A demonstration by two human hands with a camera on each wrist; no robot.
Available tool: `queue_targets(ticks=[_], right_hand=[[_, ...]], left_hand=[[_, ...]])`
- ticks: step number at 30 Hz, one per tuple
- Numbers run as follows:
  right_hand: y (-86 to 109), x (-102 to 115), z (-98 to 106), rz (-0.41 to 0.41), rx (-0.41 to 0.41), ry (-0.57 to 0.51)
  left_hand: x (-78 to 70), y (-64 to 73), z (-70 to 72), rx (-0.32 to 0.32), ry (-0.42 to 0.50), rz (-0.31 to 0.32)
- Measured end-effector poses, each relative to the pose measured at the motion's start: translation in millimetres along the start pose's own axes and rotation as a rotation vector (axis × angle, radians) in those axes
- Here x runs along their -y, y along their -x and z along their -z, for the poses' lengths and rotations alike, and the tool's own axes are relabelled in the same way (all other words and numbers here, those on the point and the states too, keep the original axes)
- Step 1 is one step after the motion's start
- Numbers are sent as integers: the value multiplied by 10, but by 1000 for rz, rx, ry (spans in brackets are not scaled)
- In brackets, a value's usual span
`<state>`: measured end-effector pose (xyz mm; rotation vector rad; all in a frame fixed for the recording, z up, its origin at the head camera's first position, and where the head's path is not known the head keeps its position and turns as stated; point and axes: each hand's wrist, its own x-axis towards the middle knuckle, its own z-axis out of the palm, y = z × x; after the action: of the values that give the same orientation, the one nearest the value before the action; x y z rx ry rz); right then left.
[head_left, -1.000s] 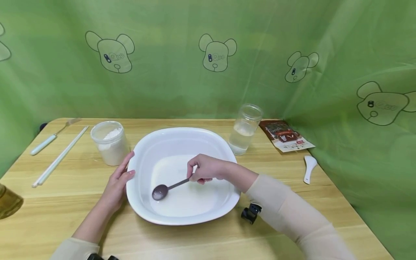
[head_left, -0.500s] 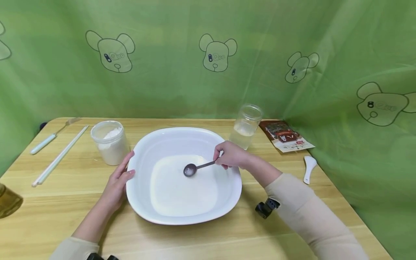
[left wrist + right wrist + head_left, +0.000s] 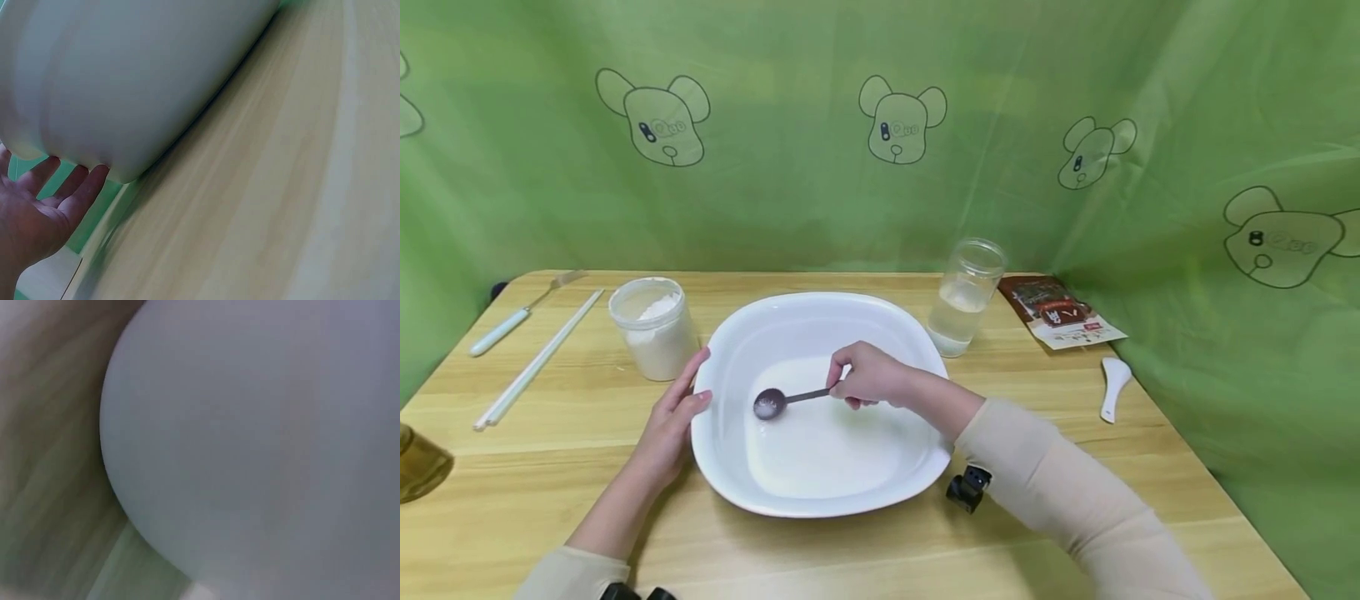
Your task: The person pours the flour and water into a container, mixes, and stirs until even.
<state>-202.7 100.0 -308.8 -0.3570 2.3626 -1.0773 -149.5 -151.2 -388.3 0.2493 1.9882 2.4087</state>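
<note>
A large white basin (image 3: 820,505) stands mid-table in the head view, with a whitish layer across its bottom. My right hand (image 3: 872,375) pinches the end of a dark brown spoon (image 3: 808,395) over the inside of the basin. The spoon's bowl points left, and some pale, glistening stuff shows in it. Against the basin's left side rests my left hand (image 3: 673,425). In the left wrist view its fairly straight, spread fingers (image 3: 84,190) touch the basin's outer wall (image 3: 144,81). Only the basin's pale wall (image 3: 250,444) and the table show in the right wrist view; the right hand is out of it.
Left of the basin stands a jar of white powder (image 3: 658,337). Beyond it lie chopsticks (image 3: 538,362) and a fork (image 3: 512,325). Right are a glass jar of clear liquid (image 3: 962,304), a brown-and-white packet (image 3: 1060,315) and a white spoon (image 3: 1115,387). An amber container (image 3: 421,465) juts in at left.
My right hand swung the spoon right and up, then back left, ending a little higher in the basin than a second ago. The left hand and basin stay put.
</note>
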Motion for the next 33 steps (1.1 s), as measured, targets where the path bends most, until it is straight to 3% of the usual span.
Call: queue_targets(ticks=[4, 8, 11, 17, 21, 24, 29, 33], right_hand=[[74, 14, -8, 13, 76, 22], [188, -30, 93, 46, 104, 125], [271, -82, 222, 71, 67, 210], [334, -200, 447, 22, -72, 253], [283, -229, 464, 11, -140, 225], [212, -217, 391, 23, -143, 156], [122, -173, 201, 17, -58, 34], [151, -135, 151, 6, 13, 29]], left_hand=[[-8, -7, 4, 0, -1, -4], [-14, -19, 5, 1, -1, 2], [-17, -25, 6, 1, 6, 8], [-20, -23, 13, -1, 8, 9], [-19, -16, 13, -1, 6, 11], [-18, -8, 12, -2, 7, 14], [-9, 1, 6, -3, 18, 15], [1, 0, -2, -2, 28, 17]])
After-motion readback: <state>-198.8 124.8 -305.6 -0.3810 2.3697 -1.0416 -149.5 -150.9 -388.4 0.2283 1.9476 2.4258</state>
